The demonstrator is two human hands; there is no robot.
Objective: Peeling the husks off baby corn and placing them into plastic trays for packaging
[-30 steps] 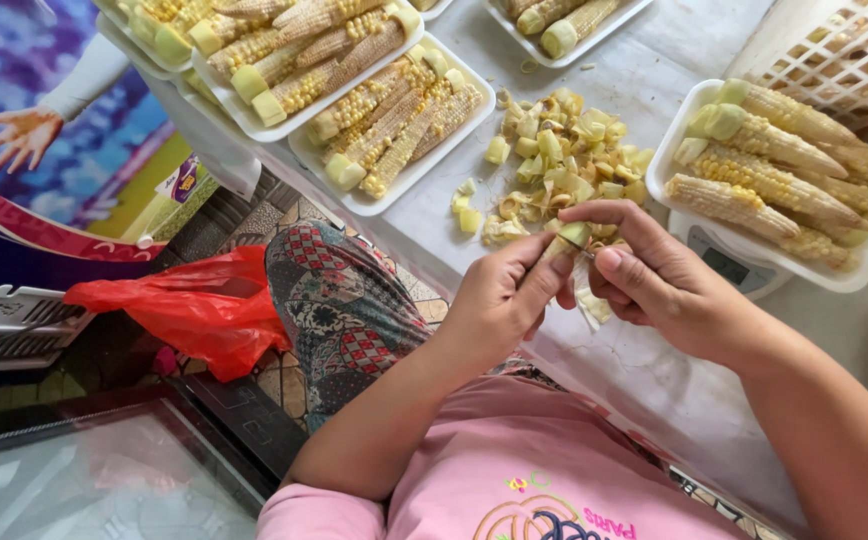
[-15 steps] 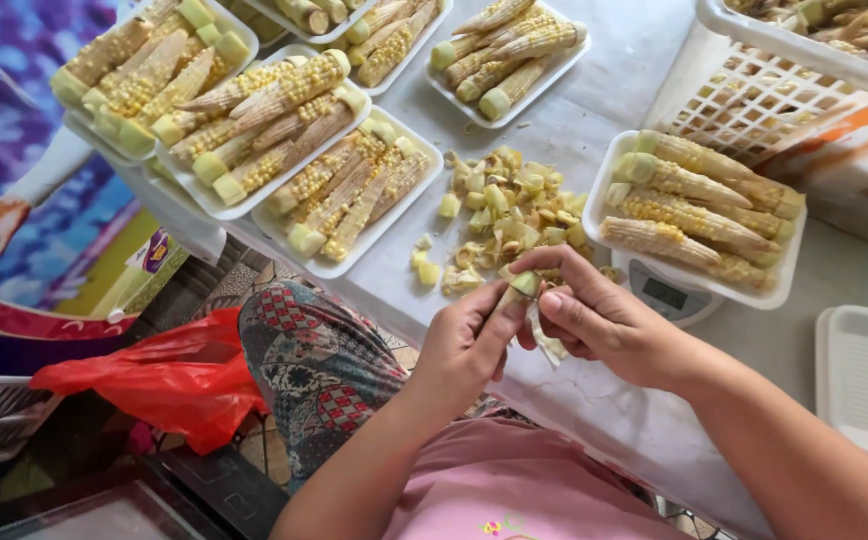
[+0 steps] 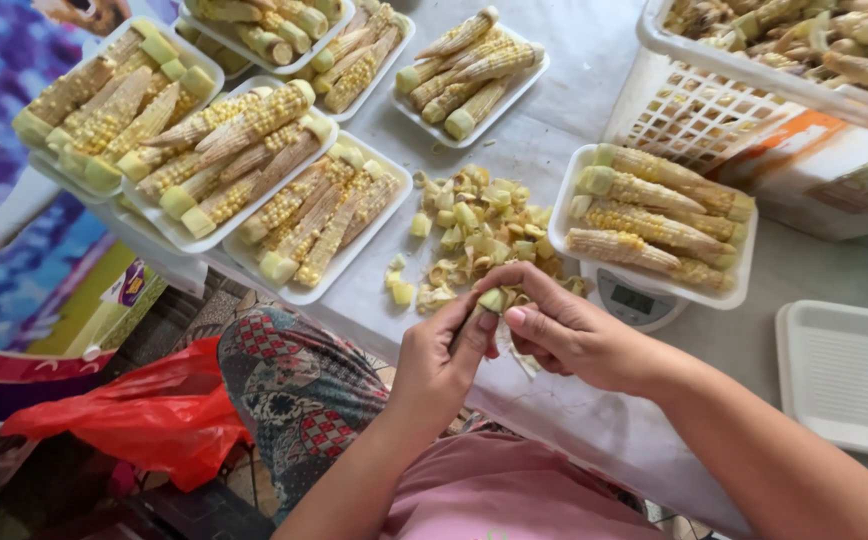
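My left hand (image 3: pixel 442 358) and my right hand (image 3: pixel 564 328) meet over the table's near edge, both gripping one small corn cob (image 3: pixel 495 300) with pale husk hanging below it. Just beyond my fingers lies a heap of cut corn stem ends (image 3: pixel 474 228). To the right of the heap, a white tray of corn cobs (image 3: pixel 734 285) rests on a small kitchen scale (image 3: pixel 632 300).
Several white trays filled with corn cobs (image 3: pixel 254 160) line the table's left and far side. A white plastic basket of corn (image 3: pixel 724 90) stands at the back right, an empty white tray (image 3: pixel 849 375) at the right. A red plastic bag (image 3: pixel 134 410) lies below the table.
The view has shifted so the table sits lower and nearer. My hands stay together on the cob, working it near the heap of stem ends.
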